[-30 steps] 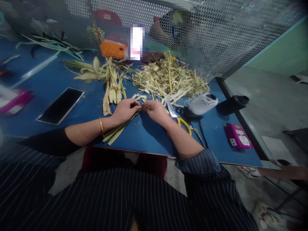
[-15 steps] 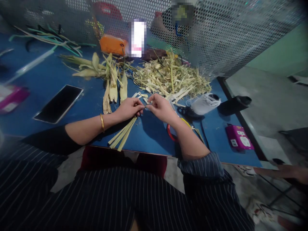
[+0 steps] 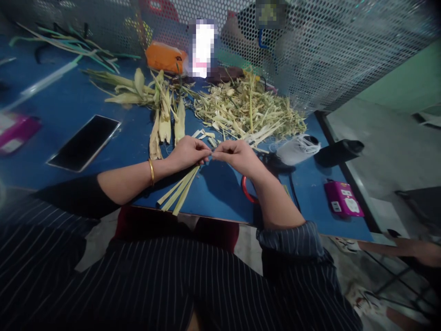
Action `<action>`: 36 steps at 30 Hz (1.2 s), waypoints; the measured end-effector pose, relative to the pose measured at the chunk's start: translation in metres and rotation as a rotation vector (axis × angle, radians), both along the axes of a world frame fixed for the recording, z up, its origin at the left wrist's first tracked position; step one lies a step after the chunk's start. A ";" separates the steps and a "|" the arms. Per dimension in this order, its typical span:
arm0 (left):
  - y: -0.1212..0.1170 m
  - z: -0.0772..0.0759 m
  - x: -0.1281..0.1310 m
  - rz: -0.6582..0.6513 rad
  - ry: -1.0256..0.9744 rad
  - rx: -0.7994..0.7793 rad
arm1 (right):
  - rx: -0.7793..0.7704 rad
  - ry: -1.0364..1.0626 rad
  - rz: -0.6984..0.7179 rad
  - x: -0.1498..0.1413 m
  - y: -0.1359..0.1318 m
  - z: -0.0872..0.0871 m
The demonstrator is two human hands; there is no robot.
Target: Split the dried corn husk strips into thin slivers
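Observation:
My left hand [image 3: 189, 151] is closed in a pinch above the blue table. Pale green corn husk strips [image 3: 179, 191] fan from beneath its fingers toward the front edge; their upper ends are hidden by the hand. My right hand [image 3: 234, 154] also pinches, its fingertips almost meeting those of the left. Whatever thin thing lies between the fingertips is too small to make out. Just beyond the hands are short husk pieces [image 3: 206, 135]. Below my right wrist, a red handle or ring [image 3: 247, 189] shows in part.
Behind lie a heap of shredded husk [image 3: 241, 108] and whole corn husks [image 3: 165, 115], before a perforated metal screen [image 3: 310, 59]. A phone [image 3: 84, 142] and pink packet [image 3: 19, 133] are left. At right are a white-wrapped object [image 3: 296, 151], black cylinder [image 3: 339, 153] and purple packet [image 3: 343, 198].
My right hand's fingers have closed in, and its fingertips are nearer the left ones. The whole view has shifted slightly. The husk strips keep their place below my left hand.

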State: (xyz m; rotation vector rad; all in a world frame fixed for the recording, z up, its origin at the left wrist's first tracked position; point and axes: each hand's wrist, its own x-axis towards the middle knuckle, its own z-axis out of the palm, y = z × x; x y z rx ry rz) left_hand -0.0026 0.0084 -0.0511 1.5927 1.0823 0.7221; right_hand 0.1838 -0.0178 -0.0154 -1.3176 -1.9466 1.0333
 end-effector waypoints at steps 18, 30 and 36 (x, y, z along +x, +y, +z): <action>0.005 0.015 -0.001 -0.077 -0.035 -0.181 | -0.153 0.454 -0.208 -0.018 0.006 -0.021; -0.001 0.019 0.005 0.019 0.022 -0.127 | -0.106 0.424 -0.086 -0.014 0.005 -0.015; 0.005 0.015 -0.005 -0.168 -0.034 -0.171 | -0.205 0.451 -0.206 -0.013 0.008 -0.020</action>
